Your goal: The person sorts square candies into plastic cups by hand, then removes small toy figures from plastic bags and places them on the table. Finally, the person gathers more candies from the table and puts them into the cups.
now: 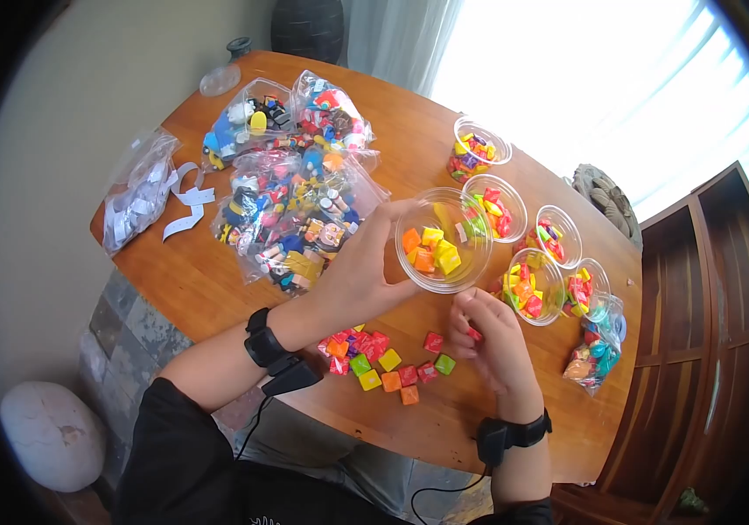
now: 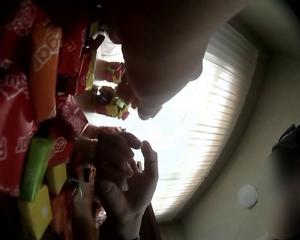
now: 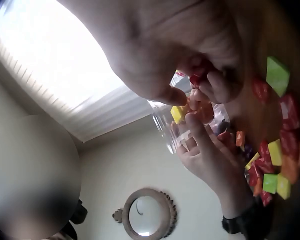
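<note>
My left hand (image 1: pixel 353 276) grips a clear round cup (image 1: pixel 403 262) by its side, tilted above the table. Yellow candies (image 1: pixel 448 258) and orange candies (image 1: pixel 424 260) lie inside it. Just below the cup's right side is my right hand (image 1: pixel 495 341), its fingers curled round a red wrapped candy (image 1: pixel 474 334). That red candy (image 3: pixel 201 73) also shows between the fingers in the right wrist view, where the left hand (image 3: pixel 210 160) holds the cup (image 3: pixel 162 125) beyond. Loose wrapped candies (image 1: pixel 390 360) in red, orange, yellow and green lie on the table below both hands.
Several candy-filled clear cups (image 1: pixel 534 287) stand at the right, beside a bag of candies (image 1: pixel 596 350). Bags of small figures (image 1: pixel 291 210) cover the left-centre of the wooden table (image 1: pixel 191 297). White strips (image 1: pixel 189 206) and a bag of them (image 1: pixel 140 192) lie at the far left.
</note>
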Motion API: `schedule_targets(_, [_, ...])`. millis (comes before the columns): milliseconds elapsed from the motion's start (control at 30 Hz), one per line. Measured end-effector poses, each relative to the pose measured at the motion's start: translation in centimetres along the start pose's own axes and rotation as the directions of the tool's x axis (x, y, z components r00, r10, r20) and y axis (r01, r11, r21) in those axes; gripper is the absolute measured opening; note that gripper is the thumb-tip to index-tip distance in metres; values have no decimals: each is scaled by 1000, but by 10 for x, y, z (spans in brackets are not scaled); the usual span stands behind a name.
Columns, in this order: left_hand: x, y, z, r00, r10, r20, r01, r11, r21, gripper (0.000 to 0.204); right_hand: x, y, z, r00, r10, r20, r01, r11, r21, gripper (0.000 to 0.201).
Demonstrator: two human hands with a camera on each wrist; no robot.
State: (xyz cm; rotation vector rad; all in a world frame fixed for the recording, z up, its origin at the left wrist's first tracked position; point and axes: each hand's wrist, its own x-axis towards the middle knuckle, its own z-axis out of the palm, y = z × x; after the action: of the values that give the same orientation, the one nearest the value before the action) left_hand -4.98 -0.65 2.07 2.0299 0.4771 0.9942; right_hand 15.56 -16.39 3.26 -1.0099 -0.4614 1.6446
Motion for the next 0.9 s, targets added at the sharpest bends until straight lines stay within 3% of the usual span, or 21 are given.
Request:
schedule_targets(33, [0,0,0,1000,-1,0,1,1000,0,81,-1,4,1,1000,0,0,0,1000,0,23])
schedule_targets(67, [0,0,0,1000,3,3,-3,1000,0,80,-4,5,13,984,-151,-98,83,863,-498,26])
schedule_targets(100, [0,0,0,1000,7,6,-7,1000,-1,80,-9,4,23,939,-327,-106,73,492,-868,28])
schedule_targets(133, [0,0,0,1000,6,7,-6,1000,0,80,-15,-1,29,939,-327,-107,73,493,-867,28])
schedule_targets(200, [-1,1,0,1000,-5,11,5,1000,15,80,-26,-10,35,979,-198,-42,4,227,-974,33])
schedule_targets(433, [0,1,1,1000,23,4,-23,999,34,80,-17,2,29,964,-264,-39,-12,105,-994,31])
schedule_targets(500, [0,0,2,1000,24,-9,-23,998,52,80,-15,9,24,941,-335,43,51,14,-999,34])
schedule_targets(533, [0,1,2,1000,24,-9,-23,998,52,80,-14,10,26,941,-335,44,51,14,-999,34])
schedule_targets(600, [0,1,2,1000,30,-6,-29,998,51,80,-14,10,31,942,-334,39,-4,-128,-992,38])
schedule_targets(900, [-1,2,2,1000,25,7,-25,998,58,79,-9,25,37,909,-406,100,-30,-302,-953,42])
